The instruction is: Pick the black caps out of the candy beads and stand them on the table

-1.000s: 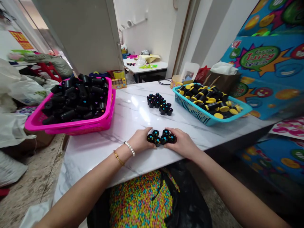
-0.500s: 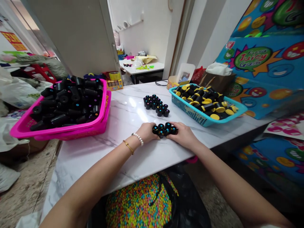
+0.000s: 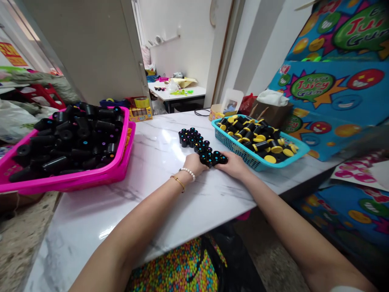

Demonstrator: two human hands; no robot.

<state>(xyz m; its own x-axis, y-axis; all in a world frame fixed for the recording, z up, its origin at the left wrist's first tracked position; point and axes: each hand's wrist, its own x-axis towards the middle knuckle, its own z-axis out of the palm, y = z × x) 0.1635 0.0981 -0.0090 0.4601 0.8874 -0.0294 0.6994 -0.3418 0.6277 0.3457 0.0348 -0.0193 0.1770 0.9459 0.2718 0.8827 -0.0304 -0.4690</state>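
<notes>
My left hand (image 3: 193, 163) and my right hand (image 3: 233, 164) press from both sides on a small cluster of upright black tubes (image 3: 212, 157) filled with coloured candy, standing on the white marble table (image 3: 170, 190). The cluster now touches a larger group of upright filled black tubes (image 3: 191, 138) just beyond it. Both hands have fingers curled round the cluster. A pearl bracelet and a gold bangle sit on my left wrist.
A pink basket (image 3: 75, 172) piled with empty black tubes stands at the left. A turquoise basket (image 3: 258, 160) of tubes with yellow caps stands at the right. A bag of coloured candy balls (image 3: 179, 271) lies under the table's near edge. Colourful gum boxes (image 3: 328, 101) rise at the right.
Both hands have slid the small cluster of tubes away from me across the table until it meets the larger group.
</notes>
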